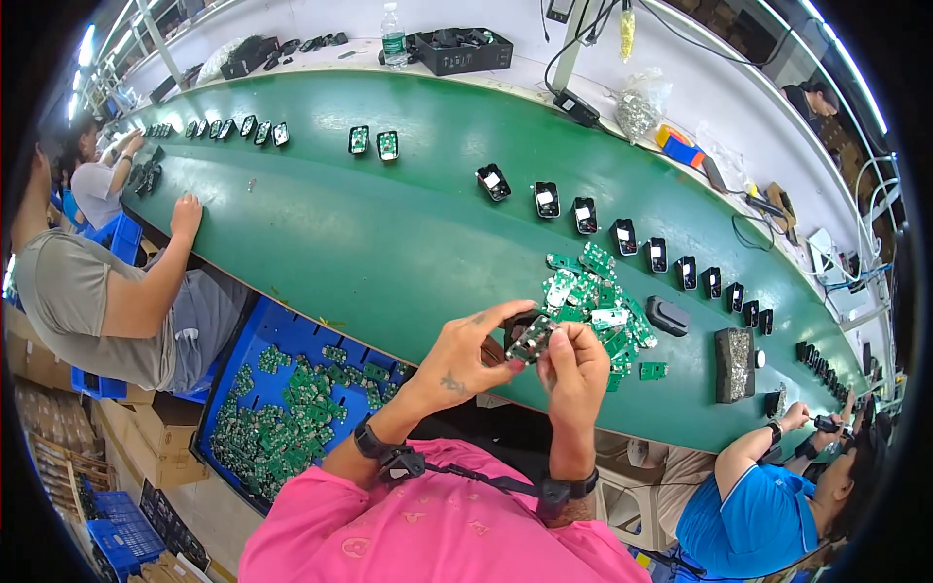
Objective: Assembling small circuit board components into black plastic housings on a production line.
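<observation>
My left hand (465, 356) curls its thumb and fingers around a small black plastic housing (512, 328), held above the near edge of the green bench. A small circuit board (533, 340) sits against the housing, tilted, and my right hand (577, 367) pinches its right side between thumb and fingers. Whether the board is seated inside the housing I cannot tell. Just beyond my right hand lies a loose heap of green circuit boards (617, 319), and a single board (653, 370) rests apart to its right.
Black housings (585, 215) stand in a row along the green bench (321, 233). A closed dark case (667, 316) and a dark block (735, 364) lie to the right. A blue bin (255, 335) of boards sits below left. Co-workers sit on both sides.
</observation>
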A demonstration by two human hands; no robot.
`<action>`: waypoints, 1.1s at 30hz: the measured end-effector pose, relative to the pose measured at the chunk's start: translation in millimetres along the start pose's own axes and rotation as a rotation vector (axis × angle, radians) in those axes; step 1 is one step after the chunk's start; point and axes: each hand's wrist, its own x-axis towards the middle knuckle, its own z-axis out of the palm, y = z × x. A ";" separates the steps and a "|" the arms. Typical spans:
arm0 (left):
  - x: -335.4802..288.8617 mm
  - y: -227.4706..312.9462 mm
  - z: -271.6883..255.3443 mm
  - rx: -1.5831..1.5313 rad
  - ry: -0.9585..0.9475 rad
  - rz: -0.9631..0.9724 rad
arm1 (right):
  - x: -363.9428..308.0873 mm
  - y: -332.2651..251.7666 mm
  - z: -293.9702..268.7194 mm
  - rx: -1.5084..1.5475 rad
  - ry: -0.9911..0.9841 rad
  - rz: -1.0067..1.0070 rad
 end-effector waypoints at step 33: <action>-6.6 6.2 9.5 0.023 0.008 0.147 | 2.9 -8.9 -13.9 -0.277 -0.045 0.034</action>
